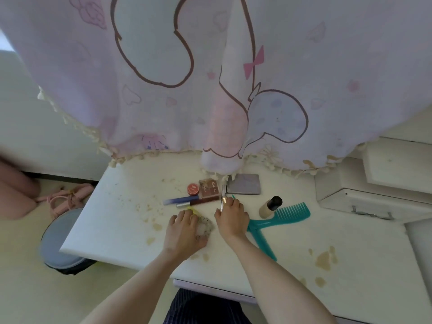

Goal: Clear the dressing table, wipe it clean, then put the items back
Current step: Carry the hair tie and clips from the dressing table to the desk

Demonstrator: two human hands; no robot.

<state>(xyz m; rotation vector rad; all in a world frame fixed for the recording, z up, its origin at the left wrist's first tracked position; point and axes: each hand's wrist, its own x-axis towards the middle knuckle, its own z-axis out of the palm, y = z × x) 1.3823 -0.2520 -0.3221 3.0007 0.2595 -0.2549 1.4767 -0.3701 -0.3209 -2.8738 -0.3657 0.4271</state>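
Note:
The white dressing table (pixel 121 218) is smeared with tan stains and crumbs. My left hand (pixel 184 230) lies over a pale speckled scrunchie (pixel 205 226), fingers curled on it, with something yellow (pixel 191 209) at the fingertips. My right hand (pixel 232 218) pinches a thin silver metal tool (pixel 223 195) that points toward the back. Behind the hands lie a blue pen-like tube (pixel 180 200), a dark red tube (pixel 201 202), a round red pot (pixel 193 189), a brown palette (pixel 208 188) and a grey compact (pixel 244 184). To the right are a foundation bottle (pixel 270 206) and a teal comb (pixel 280 218).
A pink cartoon-print curtain (pixel 210 78) hangs over the back of the table. White drawer units (pixel 374 183) stand at the right. A round grey bin (pixel 60 239) and pink sandals (pixel 67 199) are on the floor at the left. Larger stains (pixel 323 260) mark the table's front right.

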